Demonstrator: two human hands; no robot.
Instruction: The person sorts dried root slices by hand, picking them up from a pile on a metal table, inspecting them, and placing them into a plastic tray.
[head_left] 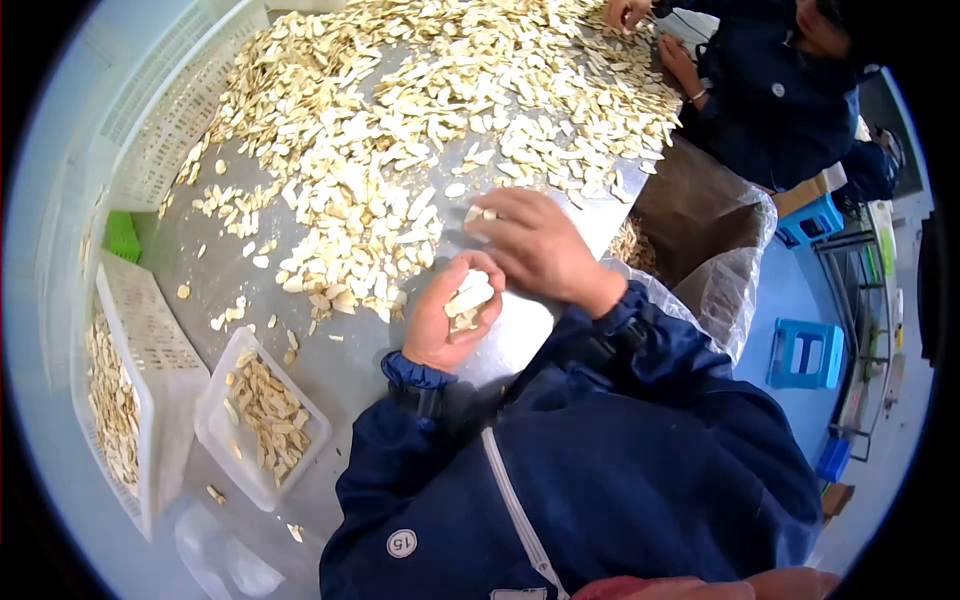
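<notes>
Several pale, dried slices lie in the palm of my left hand (455,312), its fingers curled round them. Just above and to the right, my right hand (535,245) is over the metal table (400,180), back upward. A few small pale pieces show at its fingertips, which are slightly blurred. A large spread of the same slices (360,230) covers the table in front of both hands and to their left.
A white tray of darker slices (268,415) and a white perforated basket (150,350) stand at the left. A plastic-lined box (710,230) is at the right. Another person (770,100) works at the upper right. Blue stools (805,353) stand beyond.
</notes>
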